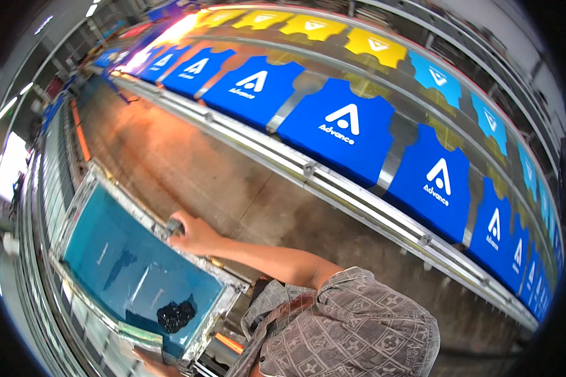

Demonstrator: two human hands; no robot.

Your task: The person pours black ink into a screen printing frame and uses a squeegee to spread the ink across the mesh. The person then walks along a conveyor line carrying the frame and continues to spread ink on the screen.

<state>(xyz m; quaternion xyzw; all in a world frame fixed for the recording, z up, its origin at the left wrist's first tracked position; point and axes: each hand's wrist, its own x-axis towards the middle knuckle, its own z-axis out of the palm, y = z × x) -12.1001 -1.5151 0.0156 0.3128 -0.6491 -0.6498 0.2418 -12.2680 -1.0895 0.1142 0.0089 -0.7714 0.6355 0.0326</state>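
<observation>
A screen-printing frame (234,281) with pale, ink-stained edges and blue-green mesh lies at the left. My right hand (195,235) is closed around a dark grey knob-like handle (173,227) on the frame's long edge nearest the printing table. At the lower edge of the picture, my left hand (154,366) is partly cut off and grips a squeegee (139,335) with a greenish blade. The squeegee rests at the frame's near side. Close to it, a glossy black blob of ink (177,316) sits on the mesh.
Across an aisle with a stained floor (245,204) runs a long printing table with a metal rail (308,169). Blue garment pieces (339,129) with white prints line its near side; yellow pieces (374,47) and light-blue pieces (435,78) lie beyond. Another railed table (47,207) stands at left.
</observation>
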